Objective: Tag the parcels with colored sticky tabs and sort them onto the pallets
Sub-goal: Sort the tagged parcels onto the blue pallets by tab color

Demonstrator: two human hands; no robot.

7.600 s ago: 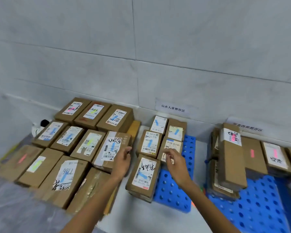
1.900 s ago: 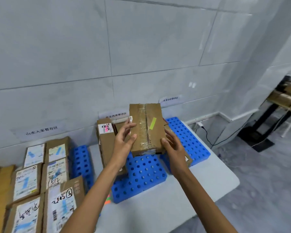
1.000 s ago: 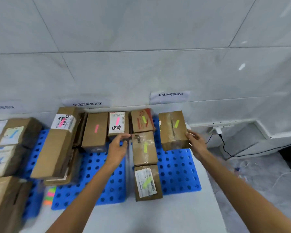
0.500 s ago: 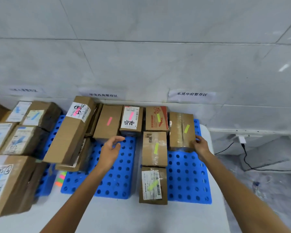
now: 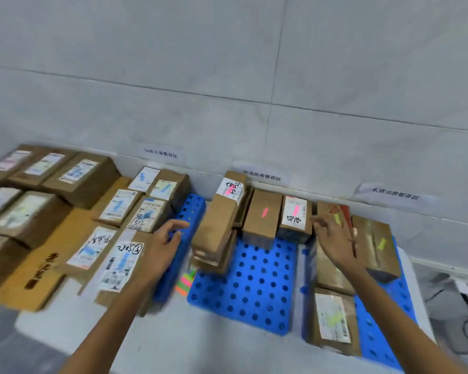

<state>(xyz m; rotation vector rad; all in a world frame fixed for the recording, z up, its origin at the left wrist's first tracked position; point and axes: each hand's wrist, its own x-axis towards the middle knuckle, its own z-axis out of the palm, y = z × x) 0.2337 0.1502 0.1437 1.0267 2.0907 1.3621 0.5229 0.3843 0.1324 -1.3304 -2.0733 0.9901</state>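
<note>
1. Hands: both are bare and hold nothing. The left hand [image 5: 164, 245] hangs over the near edge of the left pallet [image 5: 185, 211], its fingers loosely spread and slightly bent. The right hand [image 5: 335, 247] hangs over the right pallet [image 5: 376, 336], fingers relaxed and apart, their tips near the white-labelled parcel [image 5: 295, 217].
2. Pink tabs mark the parcels at the back of the middle pallet [image 5: 241, 298]: a long parcel [image 5: 219, 222] lying on a lower stack, a plain parcel [image 5: 262, 217] beside it, then the white-labelled one.
3. Yellow-green tabs mark the parcels on the right pallet: a taped parcel [image 5: 376, 247] at the back right, a red-printed parcel [image 5: 334, 213] by the wall, and a front parcel [image 5: 333, 319].
4. Blue-tabbed parcels [image 5: 146, 209] crowd the left pallet.
5. Sticky tabs [image 5: 185, 282] in pink, green and orange lie on the table [image 5: 200, 346], between the left and middle pallets.
6. Blur softens the left side, so the labels there cannot be read.
</note>
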